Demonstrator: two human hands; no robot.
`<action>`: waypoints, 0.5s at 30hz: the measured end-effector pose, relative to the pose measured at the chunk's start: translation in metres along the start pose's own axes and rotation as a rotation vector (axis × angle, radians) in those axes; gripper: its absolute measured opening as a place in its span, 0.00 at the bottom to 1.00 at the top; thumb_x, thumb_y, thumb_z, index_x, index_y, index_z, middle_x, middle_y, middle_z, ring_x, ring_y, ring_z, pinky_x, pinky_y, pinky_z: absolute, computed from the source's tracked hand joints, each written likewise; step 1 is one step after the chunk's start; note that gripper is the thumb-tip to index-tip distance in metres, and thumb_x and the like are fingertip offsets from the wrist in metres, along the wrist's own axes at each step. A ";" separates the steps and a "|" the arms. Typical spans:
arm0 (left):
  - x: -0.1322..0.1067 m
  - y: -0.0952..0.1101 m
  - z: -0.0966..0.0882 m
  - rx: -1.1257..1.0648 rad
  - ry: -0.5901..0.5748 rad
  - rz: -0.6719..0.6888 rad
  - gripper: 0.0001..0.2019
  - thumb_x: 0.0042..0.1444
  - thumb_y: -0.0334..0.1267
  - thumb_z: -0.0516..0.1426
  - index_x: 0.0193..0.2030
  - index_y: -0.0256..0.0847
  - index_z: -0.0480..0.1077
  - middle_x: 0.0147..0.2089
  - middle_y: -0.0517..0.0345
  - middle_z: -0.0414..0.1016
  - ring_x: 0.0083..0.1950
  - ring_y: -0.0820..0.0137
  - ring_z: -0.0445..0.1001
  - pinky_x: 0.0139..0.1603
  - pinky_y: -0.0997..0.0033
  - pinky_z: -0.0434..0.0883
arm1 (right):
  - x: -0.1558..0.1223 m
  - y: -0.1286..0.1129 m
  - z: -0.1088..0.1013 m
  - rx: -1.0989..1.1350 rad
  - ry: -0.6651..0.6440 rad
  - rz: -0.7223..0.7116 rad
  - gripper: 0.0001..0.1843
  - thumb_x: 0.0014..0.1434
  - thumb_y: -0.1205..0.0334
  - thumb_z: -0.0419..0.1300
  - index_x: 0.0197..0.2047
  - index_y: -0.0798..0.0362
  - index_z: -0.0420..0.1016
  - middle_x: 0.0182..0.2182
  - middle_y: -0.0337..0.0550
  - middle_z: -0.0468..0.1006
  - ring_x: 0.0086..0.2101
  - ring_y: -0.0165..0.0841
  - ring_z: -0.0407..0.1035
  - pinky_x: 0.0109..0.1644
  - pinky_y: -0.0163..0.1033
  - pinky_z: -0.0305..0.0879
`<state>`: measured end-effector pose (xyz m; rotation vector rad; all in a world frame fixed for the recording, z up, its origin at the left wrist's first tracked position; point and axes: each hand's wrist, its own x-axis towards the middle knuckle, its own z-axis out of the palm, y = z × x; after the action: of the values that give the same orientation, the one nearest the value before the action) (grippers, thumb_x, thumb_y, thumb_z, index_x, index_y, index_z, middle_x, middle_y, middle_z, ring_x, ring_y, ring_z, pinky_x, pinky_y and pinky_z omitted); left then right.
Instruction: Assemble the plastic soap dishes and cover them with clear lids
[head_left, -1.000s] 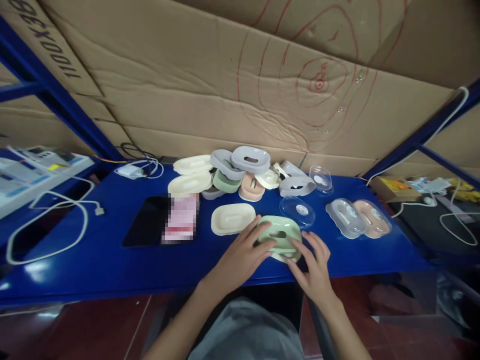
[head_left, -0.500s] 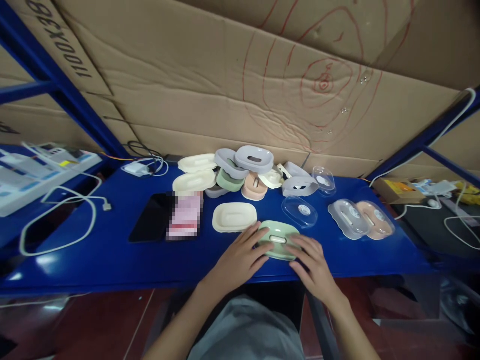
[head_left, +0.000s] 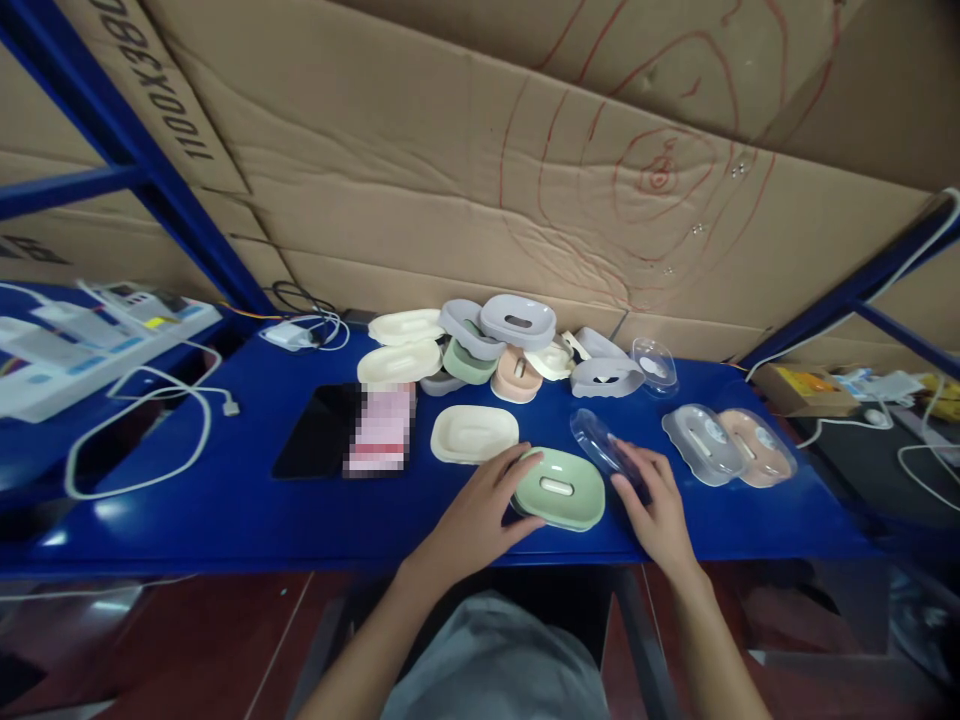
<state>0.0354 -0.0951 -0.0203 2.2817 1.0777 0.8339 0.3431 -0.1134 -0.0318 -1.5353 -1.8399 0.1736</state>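
A green soap dish (head_left: 561, 488) lies flat near the front edge of the blue table (head_left: 225, 500). My left hand (head_left: 480, 515) rests against its left side, fingers curled on the rim. My right hand (head_left: 651, 498) is to the right of the dish and lifts one end of a clear plastic lid (head_left: 600, 445), which is tilted up off the table. A cream tray (head_left: 474, 434) lies just behind my left hand.
A heap of grey, green, pink and cream dish parts (head_left: 495, 345) sits at the back. Two lidded dishes, grey (head_left: 697, 442) and pink (head_left: 759, 446), lie at right. A black tablet (head_left: 319, 428) and pink item lie left, with white cables (head_left: 142, 420) farther left.
My right hand has left the green dish and moved right to the clear lid, tipping it up. The green dish now lies flat on the table. My left hand stays on it.
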 end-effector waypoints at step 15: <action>0.003 -0.004 0.002 -0.077 0.022 -0.026 0.43 0.66 0.39 0.67 0.81 0.55 0.49 0.78 0.45 0.60 0.78 0.52 0.62 0.76 0.44 0.66 | -0.017 -0.048 0.019 -0.096 -0.140 -0.419 0.37 0.73 0.63 0.61 0.80 0.39 0.56 0.70 0.52 0.67 0.74 0.53 0.55 0.72 0.67 0.67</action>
<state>0.0363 -0.0913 -0.0232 2.1956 1.0638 0.8764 0.2938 -0.1357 -0.0273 -1.1882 -2.2648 -0.0056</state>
